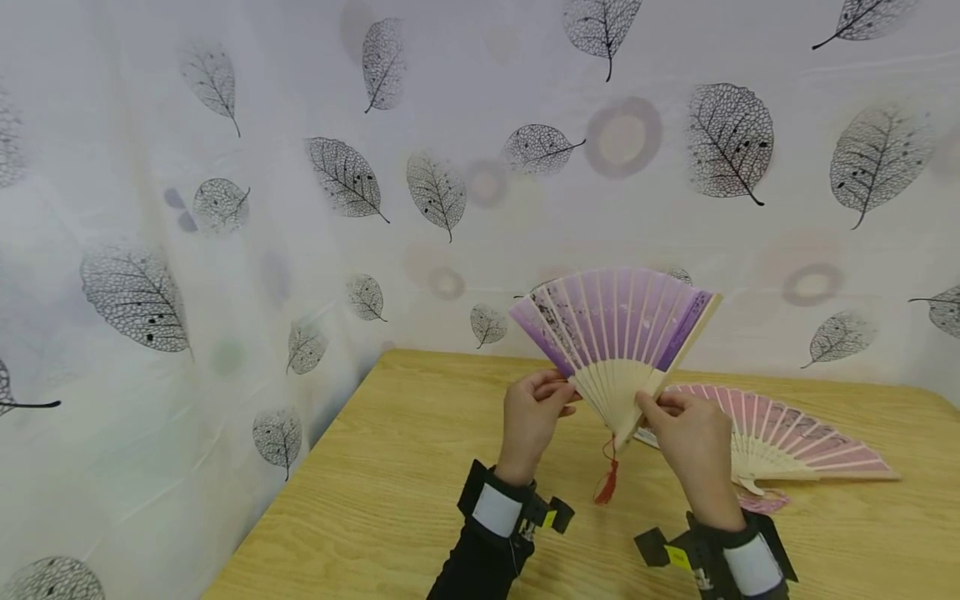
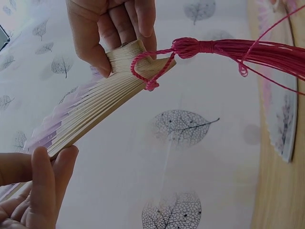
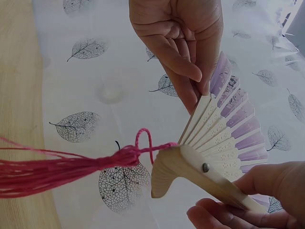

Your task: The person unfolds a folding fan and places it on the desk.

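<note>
A purple folding fan [image 1: 622,325] with pale wooden ribs is spread partway and held up over the table. My left hand [image 1: 531,421] pinches its left outer rib between thumb and fingers. On the other side my right hand [image 1: 690,437] grips the right guard stick, thumb in front, near the pivot. From the pivot end a red tassel [image 1: 607,482] hangs on a looped cord. The right wrist view shows the metal rivet [image 3: 206,167] in the curved wooden base. A pink folding fan [image 1: 795,433] lies spread on the table, partly behind my right hand.
The wooden table [image 1: 360,492] reaches back to a pale curtain [image 1: 480,100] printed with dark leaf skeletons. A pink tassel [image 1: 763,502] lies by the pink fan's base. Each wrist wears a black strap with a small camera mount.
</note>
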Motion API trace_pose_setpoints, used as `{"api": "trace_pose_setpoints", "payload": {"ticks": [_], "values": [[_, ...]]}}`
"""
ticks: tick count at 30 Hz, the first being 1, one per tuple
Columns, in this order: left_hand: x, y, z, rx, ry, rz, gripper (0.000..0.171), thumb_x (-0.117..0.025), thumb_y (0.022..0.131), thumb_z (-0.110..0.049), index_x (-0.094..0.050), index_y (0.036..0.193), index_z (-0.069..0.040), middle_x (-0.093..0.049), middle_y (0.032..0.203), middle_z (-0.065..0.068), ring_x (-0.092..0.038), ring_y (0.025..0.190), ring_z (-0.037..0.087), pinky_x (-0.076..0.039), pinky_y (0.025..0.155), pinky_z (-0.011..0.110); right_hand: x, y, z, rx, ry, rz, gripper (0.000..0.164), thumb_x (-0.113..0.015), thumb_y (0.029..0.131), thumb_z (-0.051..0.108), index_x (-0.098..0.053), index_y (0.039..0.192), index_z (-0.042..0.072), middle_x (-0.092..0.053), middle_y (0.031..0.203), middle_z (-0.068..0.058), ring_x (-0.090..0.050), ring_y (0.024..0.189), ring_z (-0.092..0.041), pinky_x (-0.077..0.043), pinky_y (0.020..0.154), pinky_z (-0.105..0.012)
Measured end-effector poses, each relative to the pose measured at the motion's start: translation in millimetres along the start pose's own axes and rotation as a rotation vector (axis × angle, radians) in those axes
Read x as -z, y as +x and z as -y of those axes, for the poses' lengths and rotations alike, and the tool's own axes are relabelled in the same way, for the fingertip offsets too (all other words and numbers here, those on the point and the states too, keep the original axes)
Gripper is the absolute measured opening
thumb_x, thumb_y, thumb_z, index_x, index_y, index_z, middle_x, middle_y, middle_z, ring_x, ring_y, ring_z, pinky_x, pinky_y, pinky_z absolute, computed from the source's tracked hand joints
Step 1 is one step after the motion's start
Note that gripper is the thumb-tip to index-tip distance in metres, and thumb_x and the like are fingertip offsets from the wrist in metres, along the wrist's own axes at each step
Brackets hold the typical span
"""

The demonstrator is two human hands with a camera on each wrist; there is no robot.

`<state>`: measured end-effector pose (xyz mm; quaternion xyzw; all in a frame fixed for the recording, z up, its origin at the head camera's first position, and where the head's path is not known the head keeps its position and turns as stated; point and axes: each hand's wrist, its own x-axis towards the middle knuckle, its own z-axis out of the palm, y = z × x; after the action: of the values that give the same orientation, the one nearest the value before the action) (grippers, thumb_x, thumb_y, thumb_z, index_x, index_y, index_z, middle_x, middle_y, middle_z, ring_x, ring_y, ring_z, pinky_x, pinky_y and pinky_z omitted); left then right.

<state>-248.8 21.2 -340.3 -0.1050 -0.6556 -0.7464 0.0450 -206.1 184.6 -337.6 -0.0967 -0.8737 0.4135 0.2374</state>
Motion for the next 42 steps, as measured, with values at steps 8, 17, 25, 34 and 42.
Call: {"api": "trace_pose_setpoints", "payload": {"ticks": [8, 17, 25, 34, 42], "values": [[-0.5, -0.4, -1.9, 0.001, -0.009, -0.023, 0.022, -0.063, 0.085, -0.004, -0.063, 0.104, 0.006, -0.068, 0.093, 0.022, -0.069, 0.081, 0.025, -0.058, 0.065, 0.025, -0.8, 0.2, -0.6, 0.009, 0.003, -0.007, 0.034, -0.063, 0.086, 0.03, -0.072, 0.087, -0.002, -0.07, 0.07, -0.013, -0.055, 0.05, -0.006, -0.035, 0.039, -0.023], [-0.2, -1.3, 1.9, -0.011, -0.003, -0.018, 0.021, -0.062, 0.085, -0.003, -0.063, 0.104, 0.007, -0.068, 0.093, 0.023, -0.068, 0.084, 0.031, -0.058, 0.064, 0.026, -1.3, -0.6, -2.5, -0.006, -0.002, -0.008, 0.035, -0.062, 0.086, 0.031, -0.071, 0.088, -0.003, -0.07, 0.071, -0.014, -0.055, 0.05, -0.006, -0.036, 0.04, -0.023], [-0.8, -2.7, -0.7, -0.003, 0.0, -0.026, 0.021, -0.062, 0.085, -0.004, -0.063, 0.104, 0.006, -0.068, 0.093, 0.022, -0.068, 0.084, 0.032, -0.058, 0.065, 0.024, -0.6, -1.0, -2.5, -0.015, 0.003, 0.002, 0.037, -0.062, 0.086, 0.032, -0.071, 0.091, -0.004, -0.07, 0.072, -0.015, -0.056, 0.05, -0.006, -0.037, 0.039, -0.023], [-0.2, -2.1, -1.2, -0.01, -0.002, -0.026, 0.021, -0.062, 0.085, -0.003, -0.063, 0.104, 0.007, -0.068, 0.093, 0.023, -0.068, 0.084, 0.031, -0.058, 0.064, 0.024, -0.2, -0.6, -2.1, -0.027, -0.001, 0.015, 0.037, -0.061, 0.087, 0.032, -0.071, 0.091, -0.003, -0.07, 0.072, -0.015, -0.054, 0.049, -0.006, -0.035, 0.039, -0.024], [0.0, -2.0, -1.5, -0.019, -0.007, -0.023, 0.021, -0.062, 0.086, -0.004, -0.063, 0.104, 0.007, -0.068, 0.094, 0.023, -0.068, 0.084, 0.03, -0.058, 0.065, 0.024, 1.3, 1.2, -2.8, -0.04, -0.01, 0.004, 0.038, -0.061, 0.087, 0.034, -0.071, 0.09, -0.002, -0.071, 0.073, -0.014, -0.051, 0.048, -0.006, -0.033, 0.038, -0.024]]}}
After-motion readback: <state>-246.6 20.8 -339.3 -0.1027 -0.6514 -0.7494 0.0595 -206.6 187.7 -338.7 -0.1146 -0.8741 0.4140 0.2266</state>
